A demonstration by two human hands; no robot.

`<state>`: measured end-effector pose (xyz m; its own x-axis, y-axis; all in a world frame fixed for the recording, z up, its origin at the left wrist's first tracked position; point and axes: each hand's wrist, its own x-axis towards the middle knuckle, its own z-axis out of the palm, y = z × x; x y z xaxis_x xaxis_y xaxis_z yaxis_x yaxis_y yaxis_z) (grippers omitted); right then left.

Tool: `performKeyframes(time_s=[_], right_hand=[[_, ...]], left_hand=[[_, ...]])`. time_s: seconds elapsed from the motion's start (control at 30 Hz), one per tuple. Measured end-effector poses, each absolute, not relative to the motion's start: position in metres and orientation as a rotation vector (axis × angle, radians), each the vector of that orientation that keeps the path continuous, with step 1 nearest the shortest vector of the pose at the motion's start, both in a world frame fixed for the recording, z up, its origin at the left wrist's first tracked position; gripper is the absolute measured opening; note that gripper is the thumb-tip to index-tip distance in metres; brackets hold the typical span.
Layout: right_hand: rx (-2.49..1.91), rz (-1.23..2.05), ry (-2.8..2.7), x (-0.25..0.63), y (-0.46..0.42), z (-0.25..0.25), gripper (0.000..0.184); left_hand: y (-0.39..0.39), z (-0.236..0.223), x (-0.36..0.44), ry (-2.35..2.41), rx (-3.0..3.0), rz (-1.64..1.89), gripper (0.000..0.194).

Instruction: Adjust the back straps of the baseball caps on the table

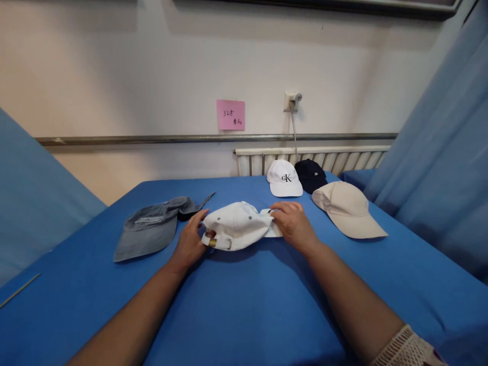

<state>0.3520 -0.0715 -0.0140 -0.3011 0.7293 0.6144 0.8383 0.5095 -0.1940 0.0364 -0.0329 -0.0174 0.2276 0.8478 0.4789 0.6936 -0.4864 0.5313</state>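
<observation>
At 12 o'clock on the blue-covered surface (213, 315), mid-span: pale cap (236, 223), between both hands. Left hand (188, 245) at its 9 o'clock, fingers curled, grip pinching the back edge by the strap (221, 243). Right hand (293, 226) at 3 o'clock, thumb and fingers pinching the brim (273, 231).

Handling, my read: light, soft crown, creases and slumps easily; brim stiffer, fabric not slippery, nothing fragile. Best hold: brim at 3, back rim at 9. Don't hang it off the strap; buckle (229, 244) could twist the opening. Squeezing the crown would dent it.

Hard to see: right hand covers part of the brim. Left fingertips partly behind the cap, so exact contact unclear. Cap's far side and inside hidden. Dark cap (311, 175) at 1 o'clock partly blocked by white cap (285, 178). Stick (20, 290) at 8 cut off by frame; right sleeve (407, 351) too.
</observation>
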Motion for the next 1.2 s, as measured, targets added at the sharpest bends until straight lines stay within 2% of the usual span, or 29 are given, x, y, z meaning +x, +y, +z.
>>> performKeyframes(time_s=[0.1,0.2,0.33,0.43,0.53,0.63,0.77,0.87,1.07,1.2], right_hand=[[-1.559,-0.202,-1.989,0.358,-0.058,-0.025,0.025],[-1.658,-0.205,-1.778,0.359,-0.054,-0.03,0.031],[-1.147,-0.266,-1.835,0.334,-0.077,-0.027,0.034],[-0.821,-0.08,-2.16,0.305,-0.097,-0.027,0.029],[-0.99,0.163,-2.267,0.283,-0.098,-0.035,0.027],[-1.205,0.385,-2.105,0.277,-0.084,-0.047,0.025],[-1.191,0.569,-1.975,0.279,-0.071,-0.059,0.027],[-1.181,0.639,-1.957,0.28,-0.069,-0.063,0.027],[-1.16,0.734,-1.911,0.28,-0.065,-0.067,0.026],[-1.211,0.751,-1.893,0.28,-0.065,-0.067,0.026]], left_hand=[[-0.04,-0.015,0.045,1.447,2.34,0.935,0.037],[-0.044,-0.018,0.057,1.485,2.336,0.819,0.029],[-0.043,-0.025,0.065,1.534,2.384,0.685,0.018],[-0.042,-0.028,0.064,1.56,2.399,0.659,0.018],[-0.046,-0.026,0.062,1.566,2.465,0.875,0.023],[-0.056,-0.02,0.067,1.406,2.582,1.095,0.025],[-0.065,-0.021,0.084,1.138,2.713,0.791,0.016],[-0.062,-0.028,0.093,1.147,2.727,0.597,0.015],[-0.056,-0.029,0.089,1.029,2.545,0.61,0.006],[-0.052,-0.022,0.08,0.952,2.187,0.688,0.017]])
